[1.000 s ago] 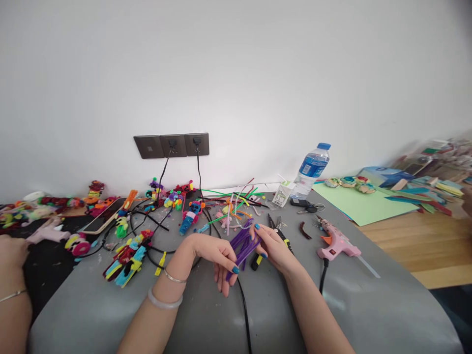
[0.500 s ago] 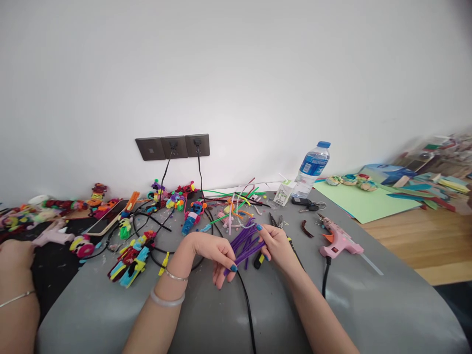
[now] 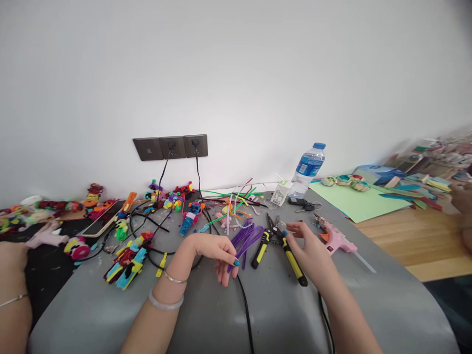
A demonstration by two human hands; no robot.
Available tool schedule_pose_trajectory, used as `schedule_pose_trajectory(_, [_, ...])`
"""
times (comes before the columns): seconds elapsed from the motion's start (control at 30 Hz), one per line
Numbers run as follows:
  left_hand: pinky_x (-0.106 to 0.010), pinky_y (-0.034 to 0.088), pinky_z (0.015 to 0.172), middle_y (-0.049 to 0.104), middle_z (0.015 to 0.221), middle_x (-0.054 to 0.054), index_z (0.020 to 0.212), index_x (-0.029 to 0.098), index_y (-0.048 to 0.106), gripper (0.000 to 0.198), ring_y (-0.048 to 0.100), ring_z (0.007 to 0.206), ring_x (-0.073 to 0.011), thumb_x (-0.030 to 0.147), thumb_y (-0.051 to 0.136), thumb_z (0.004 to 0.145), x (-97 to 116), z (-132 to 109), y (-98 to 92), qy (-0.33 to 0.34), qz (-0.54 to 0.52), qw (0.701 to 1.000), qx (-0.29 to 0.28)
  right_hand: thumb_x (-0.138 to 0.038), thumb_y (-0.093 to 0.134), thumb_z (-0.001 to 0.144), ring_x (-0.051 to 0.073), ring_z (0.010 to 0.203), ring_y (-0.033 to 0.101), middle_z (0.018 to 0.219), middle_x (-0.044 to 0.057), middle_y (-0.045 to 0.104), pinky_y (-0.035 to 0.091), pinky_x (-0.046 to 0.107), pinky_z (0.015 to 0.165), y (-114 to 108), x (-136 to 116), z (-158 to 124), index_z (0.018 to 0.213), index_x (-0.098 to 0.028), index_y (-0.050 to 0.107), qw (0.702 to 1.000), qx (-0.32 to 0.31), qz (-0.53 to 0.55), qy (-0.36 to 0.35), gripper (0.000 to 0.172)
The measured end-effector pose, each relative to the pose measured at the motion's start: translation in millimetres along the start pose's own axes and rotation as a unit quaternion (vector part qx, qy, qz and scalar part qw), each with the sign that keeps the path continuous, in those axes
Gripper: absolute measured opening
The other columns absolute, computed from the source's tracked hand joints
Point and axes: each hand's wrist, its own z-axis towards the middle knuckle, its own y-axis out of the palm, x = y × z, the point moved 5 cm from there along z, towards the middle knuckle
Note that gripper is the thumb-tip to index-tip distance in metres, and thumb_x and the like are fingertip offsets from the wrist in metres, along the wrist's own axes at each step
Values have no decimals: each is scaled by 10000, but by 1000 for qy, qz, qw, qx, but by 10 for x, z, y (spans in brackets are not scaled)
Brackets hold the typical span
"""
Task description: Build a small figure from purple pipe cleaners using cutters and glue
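Observation:
Between its thumb and fingers, my left hand pinches one end of a bundle of folded purple pipe cleaners, which fan out away from me. My right hand holds nothing. Its fingers are apart, next to the right handle of the wire strippers; whether they touch is hard to tell. The strippers lie spread on the grey table with black and yellow handles, jaws toward the wall. Right of that hand lies a pink glue gun, partly covered by the hand, with a glue stick at its back.
Behind the purple bundle lie loose coloured pipe cleaners. Pipe-cleaner figures and black cables sit at left, near another person's arm. A juice carton, water bottle, keys and green paper stand or lie at back right.
My right hand has let go of the purple pipe cleaners and moved right beside the wire strippers. My left hand still holds the bundle. A blurred hand has appeared at the far right edge.

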Motion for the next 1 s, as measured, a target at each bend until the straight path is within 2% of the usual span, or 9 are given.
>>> schedule_pose_trajectory(0.07, [-249, 553, 607, 749, 683, -86, 816, 128, 691, 462, 709, 615, -171, 587, 639, 807, -17, 23, -36, 9, -2, 1000, 28, -362, 429, 846, 337, 1102, 606, 1148, 187, 664, 466, 469, 895, 114, 60, -110, 1140, -160, 551, 998, 9, -62, -32, 377])
schedule_pose_trajectory(0.13, [-253, 545, 607, 753, 697, -86, 799, 139, 685, 460, 710, 618, -171, 596, 636, 803, -46, 49, -51, 0, 0, 999, 40, -346, 408, 859, 358, 1210, 539, 1273, 236, 587, 436, 496, 951, 277, 60, -251, 1231, -113, 519, 993, -5, -109, -41, 453])
schedule_pose_trajectory(0.2, [-257, 539, 610, 753, 697, -82, 782, 149, 676, 461, 709, 618, -170, 608, 642, 791, -69, 70, -53, -14, 2, 999, 44, -391, 412, 886, 395, 1289, 465, 1394, 269, 477, 399, 535, 983, 391, 15, -378, 1324, -100, 478, 985, -1, -171, -11, 530])
schedule_pose_trajectory(0.3, [-252, 526, 605, 753, 699, -82, 763, 155, 658, 479, 706, 613, -164, 634, 643, 773, -51, 85, -63, -13, 9, 997, 70, -440, 463, 888, 437, 1348, 386, 1474, 285, 377, 320, 604, 1025, 493, -129, -478, 1385, -106, 446, 971, -18, -236, 30, 599])
schedule_pose_trajectory(0.5, [-282, 538, 647, 751, 702, -99, 801, 149, 614, 481, 707, 608, -168, 629, 588, 814, 100, 127, -114, 58, 11, 980, 188, -498, 588, 811, 483, 1400, 275, 1533, 299, 279, 283, 638, 1029, 567, -366, -447, 1480, -74, 337, 958, -90, -264, 70, 831])
schedule_pose_trajectory(0.67, [-283, 543, 640, 746, 703, -107, 776, 140, 584, 406, 711, 615, -166, 534, 550, 870, 131, 283, -112, 78, 12, 961, 264, -379, 618, 779, 474, 1391, 300, 1544, 282, 269, 337, 623, 994, 545, -377, -396, 1484, -110, 343, 959, -113, -249, 75, 803])
schedule_pose_trajectory(0.8, [-265, 545, 618, 758, 798, -131, 769, 129, 579, 317, 724, 670, -168, 418, 541, 895, 109, 350, -154, 78, 16, 938, 338, -314, 649, 743, 453, 1367, 359, 1535, 264, 300, 401, 561, 965, 466, -232, -324, 1467, -142, 376, 965, -103, -226, 83, 792])
schedule_pose_trajectory(0.93, [-241, 534, 560, 759, 808, -141, 759, 131, 559, 267, 730, 675, -177, 342, 491, 909, 89, 258, -256, 69, 43, 903, 422, -386, 594, 801, 425, 1369, 370, 1522, 255, 333, 376, 553, 997, 439, -118, -322, 1454, -138, 390, 968, -103, -218, 70, 728])
schedule_pose_trajectory(1.0, [-236, 524, 536, 757, 785, -143, 728, 134, 545, 262, 728, 652, -180, 315, 480, 906, 86, 183, -308, 60, 64, 883, 462, -449, 569, 813, 420, 1384, 346, 1516, 261, 342, 332, 583, 1026, 451, -131, -347, 1460, -122, 372, 969, -94, -222, 60, 751])
